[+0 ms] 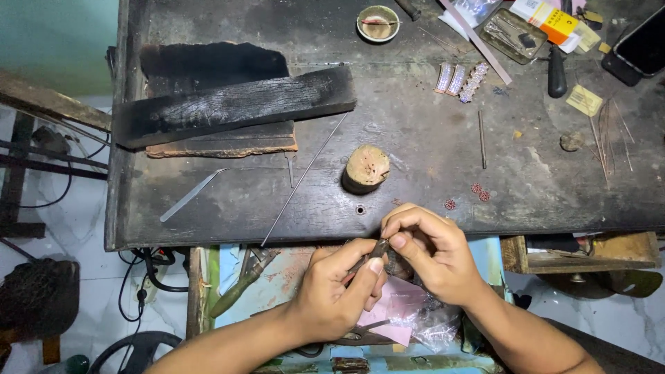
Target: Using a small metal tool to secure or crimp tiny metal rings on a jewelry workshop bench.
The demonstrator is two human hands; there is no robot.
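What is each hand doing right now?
Left hand: closed, pinching the small dark piece.
Right hand: closed, fingertips on the same piece.

A long charred black wooden plank [235,104] lies aslant across the dark worn workbench [415,145]. Near the bench's front edge stands a short round wooden stump [365,167], with slim metal tweezers [190,194] well to its left. A small round bowl [377,23] sits at the back, a black phone [643,46] at the far right.

At the surface's far right corner lie a white-and-yellow box [547,19] with an orange stripe, a dark-screened phone [643,47], a yellow tag [584,100] and a clear bag [471,10]
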